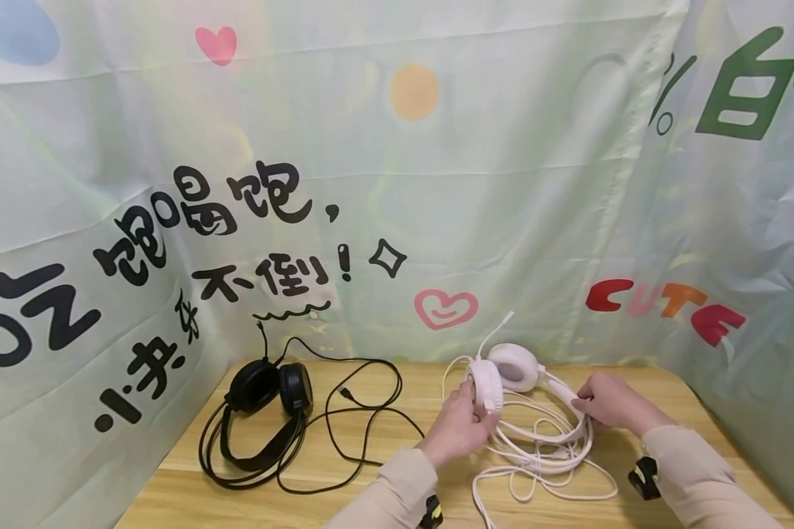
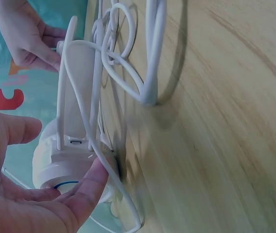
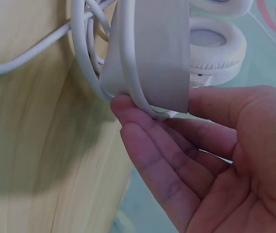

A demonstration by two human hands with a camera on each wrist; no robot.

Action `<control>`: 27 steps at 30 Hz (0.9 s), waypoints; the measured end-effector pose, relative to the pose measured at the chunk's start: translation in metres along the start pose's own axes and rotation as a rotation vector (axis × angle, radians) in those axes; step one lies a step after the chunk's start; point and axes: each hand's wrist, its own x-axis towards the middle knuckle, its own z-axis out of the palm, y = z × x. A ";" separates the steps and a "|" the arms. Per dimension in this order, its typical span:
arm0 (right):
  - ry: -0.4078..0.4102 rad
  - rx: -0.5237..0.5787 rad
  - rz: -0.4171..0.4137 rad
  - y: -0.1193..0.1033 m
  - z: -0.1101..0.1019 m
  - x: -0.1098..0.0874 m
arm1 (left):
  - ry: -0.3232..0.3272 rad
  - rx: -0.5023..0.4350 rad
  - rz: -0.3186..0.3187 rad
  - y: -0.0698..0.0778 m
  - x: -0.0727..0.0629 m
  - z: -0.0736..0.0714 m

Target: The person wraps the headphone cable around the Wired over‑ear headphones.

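Black headphones lie near the surface's back left corner, and toward its back right corner the left hand holds an earcup of the white headphones, their cable looped beside the headband, which the right hand pinches.

Spreads as a wooden tabletop, pale and grained. Carries a black headset at left — with a black cable looped toward the middle — and, at right, a loosely coiled white cable near a white headset, hard to judge as resting or raised.
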 end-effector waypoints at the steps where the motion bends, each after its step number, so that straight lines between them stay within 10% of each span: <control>1: -0.004 0.013 0.003 -0.001 0.000 -0.001 | -0.001 -0.007 0.004 0.000 0.000 -0.001; 27: -0.019 0.234 0.081 -0.031 0.022 -0.014 | 0.049 0.046 0.000 -0.012 -0.012 -0.022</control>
